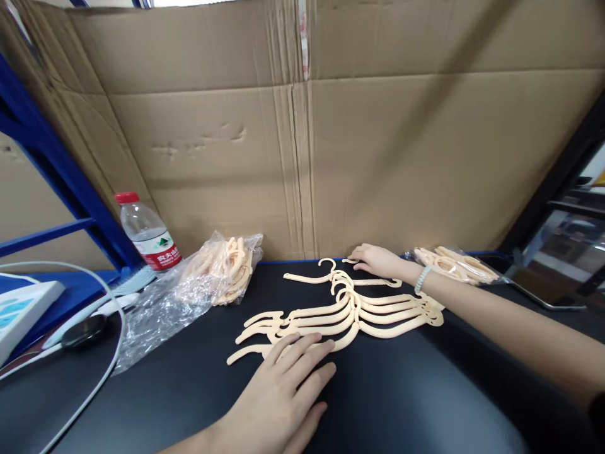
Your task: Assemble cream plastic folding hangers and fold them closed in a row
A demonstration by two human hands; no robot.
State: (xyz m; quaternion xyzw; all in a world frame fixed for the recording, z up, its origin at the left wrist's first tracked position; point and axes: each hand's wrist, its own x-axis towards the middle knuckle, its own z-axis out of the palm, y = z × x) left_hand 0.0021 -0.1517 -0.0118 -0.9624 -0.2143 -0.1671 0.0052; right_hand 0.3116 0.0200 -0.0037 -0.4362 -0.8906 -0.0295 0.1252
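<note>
Left hand [288, 384], lower centre of frame: bare, ungloved; slender fingers, four plus thumb; back of hand without ring or visible marking. Left forearm [201, 442], bottom edge: short stretch only, bare, cut by frame. Right hand [373, 258], right of centre: bare, ungloved; nails too small to tell. Wristband [422, 279], right wrist: one, pale, narrow, ridged, coiled or braided look. Right forearm [510, 328], lower right: long, slim, bare. Dark patch [599, 410], right edge: possibly sleeve, too little shown.
</note>
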